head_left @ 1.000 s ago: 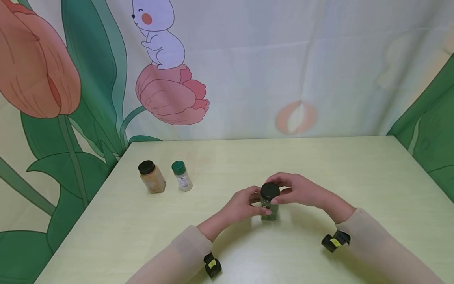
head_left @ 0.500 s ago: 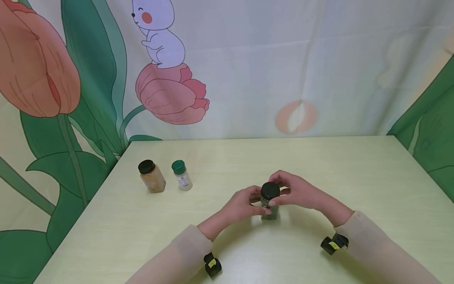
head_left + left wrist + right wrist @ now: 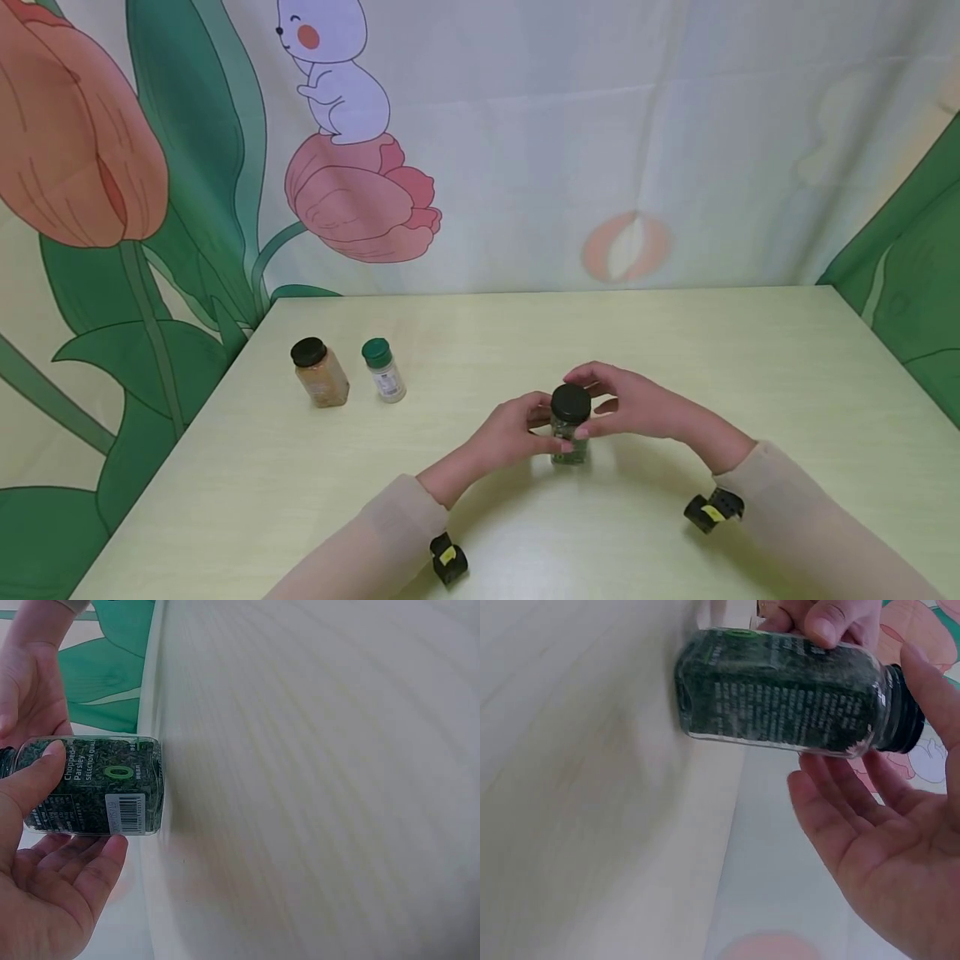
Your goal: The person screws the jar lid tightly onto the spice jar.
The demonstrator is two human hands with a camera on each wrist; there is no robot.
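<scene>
A clear glass jar of chopped parsley (image 3: 105, 784) stands upright on the table, its black lid (image 3: 571, 403) on top. My left hand (image 3: 508, 435) grips the jar's body, thumb across the front and fingers behind. Around the lid curves my right hand (image 3: 639, 405), its thumb low at the near side and its fingers at the far side. In the right wrist view that thumb overlaps the lid's edge, while the other fingertips (image 3: 804, 793) lie beside the jar; whether every finger touches the lid cannot be told.
On the pale table (image 3: 750, 367), a tan-filled jar with a black lid (image 3: 322, 379) stands at the back left. Beside it is a smaller green-capped shaker bottle (image 3: 387, 379). A printed cloth (image 3: 510, 167) hangs behind the table's back edge.
My right hand has shifted slightly around the lid, thumb to the right and fingers to the left since half a second ago. The left hand and the parsley jar stay in place.
</scene>
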